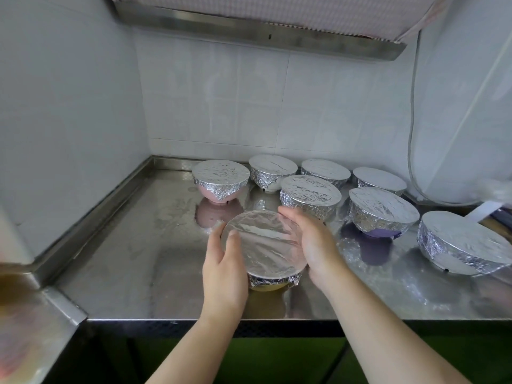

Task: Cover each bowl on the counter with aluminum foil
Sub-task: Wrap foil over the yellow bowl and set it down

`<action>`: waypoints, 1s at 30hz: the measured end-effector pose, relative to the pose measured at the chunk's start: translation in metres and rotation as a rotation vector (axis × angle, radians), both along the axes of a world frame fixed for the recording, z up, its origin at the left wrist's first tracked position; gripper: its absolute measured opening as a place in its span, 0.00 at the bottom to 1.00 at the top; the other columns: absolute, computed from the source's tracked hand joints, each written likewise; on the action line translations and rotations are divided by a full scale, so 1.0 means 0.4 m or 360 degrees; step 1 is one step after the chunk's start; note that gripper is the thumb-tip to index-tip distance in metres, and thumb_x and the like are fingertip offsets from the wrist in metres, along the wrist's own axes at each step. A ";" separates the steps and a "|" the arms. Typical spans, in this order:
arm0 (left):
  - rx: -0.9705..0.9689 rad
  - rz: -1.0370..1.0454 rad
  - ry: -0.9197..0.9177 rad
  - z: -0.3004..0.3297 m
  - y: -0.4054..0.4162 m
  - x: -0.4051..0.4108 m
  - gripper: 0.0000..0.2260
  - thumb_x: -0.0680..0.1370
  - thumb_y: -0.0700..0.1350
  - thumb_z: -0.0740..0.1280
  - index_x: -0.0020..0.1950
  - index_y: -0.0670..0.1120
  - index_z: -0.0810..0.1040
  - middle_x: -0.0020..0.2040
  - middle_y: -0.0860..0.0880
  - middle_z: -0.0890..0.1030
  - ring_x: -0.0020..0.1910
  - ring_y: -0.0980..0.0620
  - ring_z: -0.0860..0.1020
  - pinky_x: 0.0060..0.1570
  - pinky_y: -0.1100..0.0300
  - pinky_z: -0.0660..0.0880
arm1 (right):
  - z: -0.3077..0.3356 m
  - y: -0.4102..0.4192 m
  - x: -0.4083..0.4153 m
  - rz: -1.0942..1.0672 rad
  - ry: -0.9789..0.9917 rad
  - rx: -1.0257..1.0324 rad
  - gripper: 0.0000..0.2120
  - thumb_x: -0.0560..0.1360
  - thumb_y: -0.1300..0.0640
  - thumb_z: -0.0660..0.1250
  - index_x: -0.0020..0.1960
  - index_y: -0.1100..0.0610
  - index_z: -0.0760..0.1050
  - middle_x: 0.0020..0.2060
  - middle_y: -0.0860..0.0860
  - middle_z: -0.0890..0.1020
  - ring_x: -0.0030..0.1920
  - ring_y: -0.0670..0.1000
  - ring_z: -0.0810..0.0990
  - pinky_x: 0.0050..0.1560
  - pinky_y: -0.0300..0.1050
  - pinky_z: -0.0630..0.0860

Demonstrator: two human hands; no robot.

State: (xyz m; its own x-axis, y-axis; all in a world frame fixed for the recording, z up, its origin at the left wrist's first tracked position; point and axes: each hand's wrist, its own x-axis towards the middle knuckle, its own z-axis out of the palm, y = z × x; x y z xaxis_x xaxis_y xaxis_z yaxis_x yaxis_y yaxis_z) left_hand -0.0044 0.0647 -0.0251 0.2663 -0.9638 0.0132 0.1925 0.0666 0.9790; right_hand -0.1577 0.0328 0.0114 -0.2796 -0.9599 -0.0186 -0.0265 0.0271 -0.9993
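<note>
**Last bowl almost wrapped, both hands on it**

Your two forearms come up from the bottom of the frame and meet around the bowl (264, 246) just below the middle of the picture, sitting on the steel counter (133, 259) near its front edge. Your left hand (225, 268) cups the left side with the thumb lying over the foil top; your right hand (310, 242) cups the right side, fingers curved round toward the far rim. So both hands are wrapped on the bowl, neither loose nor fisted.

What matters for the next move: the bowl sits dead between your palms, each hand equally close, and the foil (260, 236) is already stretched flat over the top. A crumpled skirt shows under the near rim, with yellowish bowl peeking out below it. It's round, so no long axis to worry about, just work around the rim. My guess is you're pressing the edges down, and the near side looks like the loosest bit.

Seven other foil-covered bowls sit behind and to the right, from the pink one (220, 180) at upper middle to the big one (460, 242) at the right edge. None looks bare, so this seems like the final one.
</note>
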 end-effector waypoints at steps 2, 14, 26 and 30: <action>0.0017 0.0016 0.0022 -0.007 0.002 -0.010 0.18 0.85 0.55 0.58 0.75 0.60 0.73 0.71 0.61 0.77 0.72 0.56 0.72 0.77 0.48 0.66 | -0.007 -0.005 0.001 0.0022 0.0084 0.0036 0.13 0.86 0.49 0.62 0.59 0.44 0.85 0.51 0.32 0.80 0.55 0.38 0.79 0.63 0.48 0.75; 0.0064 -0.0029 -0.0126 -0.016 0.008 0.005 0.17 0.86 0.57 0.52 0.57 0.54 0.80 0.52 0.57 0.83 0.57 0.56 0.79 0.66 0.50 0.74 | 0.060 -0.067 -0.006 0.0507 0.1252 -0.0099 0.22 0.87 0.40 0.53 0.64 0.49 0.81 0.61 0.41 0.85 0.63 0.46 0.81 0.65 0.45 0.74; 0.0039 -0.0112 -0.0144 0.021 -0.014 0.023 0.14 0.85 0.51 0.60 0.69 0.58 0.78 0.61 0.62 0.82 0.64 0.61 0.77 0.68 0.56 0.72 | 0.017 -0.101 -0.034 0.0522 0.0709 0.0104 0.20 0.87 0.42 0.57 0.68 0.52 0.80 0.64 0.49 0.82 0.43 0.40 0.87 0.54 0.39 0.83; 0.0094 -0.0202 -0.0048 0.071 -0.065 0.038 0.22 0.74 0.54 0.64 0.67 0.57 0.80 0.63 0.54 0.83 0.66 0.49 0.80 0.71 0.44 0.73 | 0.009 -0.081 -0.040 0.0437 0.0773 0.0092 0.23 0.85 0.36 0.56 0.68 0.47 0.81 0.64 0.46 0.84 0.58 0.44 0.85 0.67 0.46 0.76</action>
State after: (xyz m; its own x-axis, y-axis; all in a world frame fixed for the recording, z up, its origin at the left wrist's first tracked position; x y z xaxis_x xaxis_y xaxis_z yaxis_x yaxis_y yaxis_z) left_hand 0.0110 0.0387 0.0032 0.1428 -0.9890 -0.0381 0.1663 -0.0140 0.9860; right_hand -0.1739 0.0006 0.0152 -0.0090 -0.9999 -0.0048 -0.4972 0.0087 -0.8676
